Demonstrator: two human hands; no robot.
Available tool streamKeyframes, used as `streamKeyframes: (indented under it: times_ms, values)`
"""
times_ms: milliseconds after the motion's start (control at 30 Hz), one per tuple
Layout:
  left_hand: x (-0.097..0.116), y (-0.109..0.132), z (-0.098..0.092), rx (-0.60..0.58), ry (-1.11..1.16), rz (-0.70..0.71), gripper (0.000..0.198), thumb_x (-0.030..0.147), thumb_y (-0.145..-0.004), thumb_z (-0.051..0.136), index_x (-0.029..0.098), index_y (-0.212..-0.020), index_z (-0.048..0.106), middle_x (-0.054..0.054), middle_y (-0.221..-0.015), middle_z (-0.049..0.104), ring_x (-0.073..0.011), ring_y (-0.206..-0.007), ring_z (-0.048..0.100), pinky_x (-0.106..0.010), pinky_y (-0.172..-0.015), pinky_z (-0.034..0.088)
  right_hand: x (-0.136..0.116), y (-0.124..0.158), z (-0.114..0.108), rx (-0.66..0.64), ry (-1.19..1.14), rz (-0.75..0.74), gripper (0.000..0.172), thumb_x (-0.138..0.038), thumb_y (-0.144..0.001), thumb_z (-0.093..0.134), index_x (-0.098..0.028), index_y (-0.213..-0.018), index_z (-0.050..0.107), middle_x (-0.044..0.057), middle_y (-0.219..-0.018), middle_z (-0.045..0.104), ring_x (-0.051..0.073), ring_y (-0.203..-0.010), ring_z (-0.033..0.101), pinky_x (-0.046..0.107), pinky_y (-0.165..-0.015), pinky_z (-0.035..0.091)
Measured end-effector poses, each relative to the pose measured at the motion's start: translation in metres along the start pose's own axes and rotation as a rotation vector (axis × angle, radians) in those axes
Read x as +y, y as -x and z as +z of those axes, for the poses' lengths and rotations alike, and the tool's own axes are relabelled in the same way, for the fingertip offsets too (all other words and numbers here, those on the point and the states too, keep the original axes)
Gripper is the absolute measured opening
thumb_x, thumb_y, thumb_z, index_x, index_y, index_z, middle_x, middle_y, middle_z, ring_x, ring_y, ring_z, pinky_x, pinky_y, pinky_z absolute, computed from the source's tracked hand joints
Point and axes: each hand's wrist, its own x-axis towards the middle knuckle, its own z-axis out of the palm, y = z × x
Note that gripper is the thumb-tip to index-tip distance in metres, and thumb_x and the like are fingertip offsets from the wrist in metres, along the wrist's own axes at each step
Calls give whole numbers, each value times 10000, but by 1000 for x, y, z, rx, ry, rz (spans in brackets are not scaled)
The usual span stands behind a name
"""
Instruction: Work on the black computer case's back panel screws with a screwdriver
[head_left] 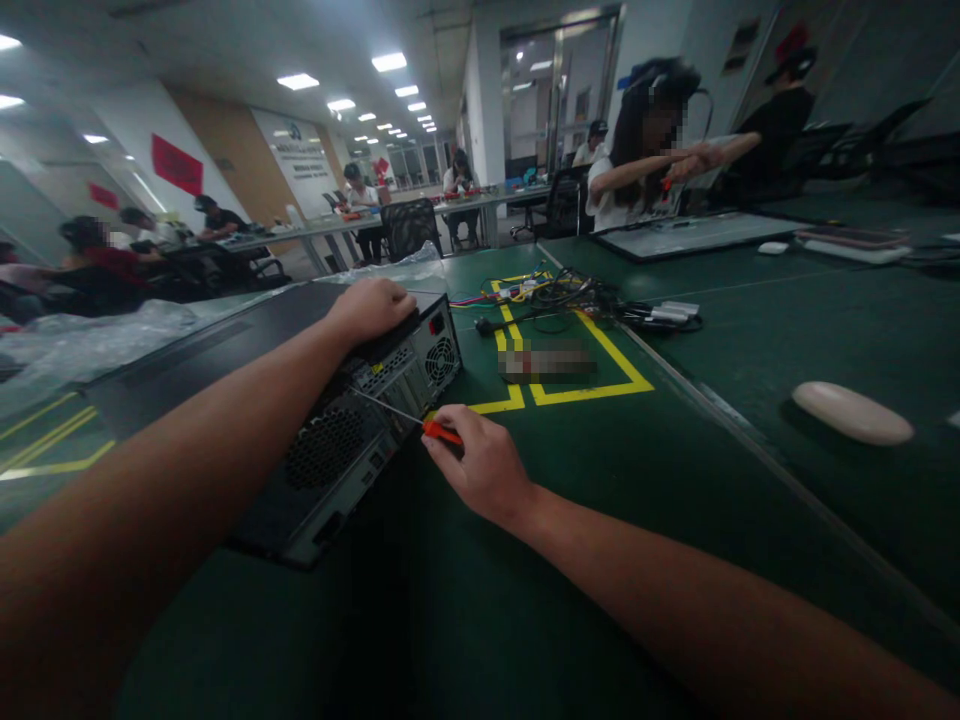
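A black desktop computer case (225,350) lies on the green table, its metal rear panel (390,400) with vents and ports turned towards the right. My left hand (373,308) is on the top of the case by the rear edge, its fingers curled over there and partly hidden. In my right hand (484,462) is a screwdriver (445,432) with an orange handle, pinched between thumb and fingers. Its thin shaft points left to the rear panel, and the tip meets it near the upper edge; the exact contact point is too small to make out.
Beyond the case lies a tangle of cables (570,295) near yellow tape markings (592,395). A blurred-out item (547,362) sits inside them. At right is a pale computer mouse (852,412). Plastic wrap (142,335) lies left. A person (637,170) works across the table beside a flat panel (690,236).
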Motion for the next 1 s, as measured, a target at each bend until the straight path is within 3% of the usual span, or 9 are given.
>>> streamKeyframes:
  times_ms: [1000]
  values:
    - [-3, -3, 3, -3, 16, 2, 432, 404, -947, 456, 152, -834, 787, -126, -771, 712, -236, -707, 603, -343, -696, 428, -6, -4, -3, 1, 25, 47, 296, -415, -1076, 483, -205, -1073, 691, 68, -982, 750, 193, -903, 688, 319, -825, 517]
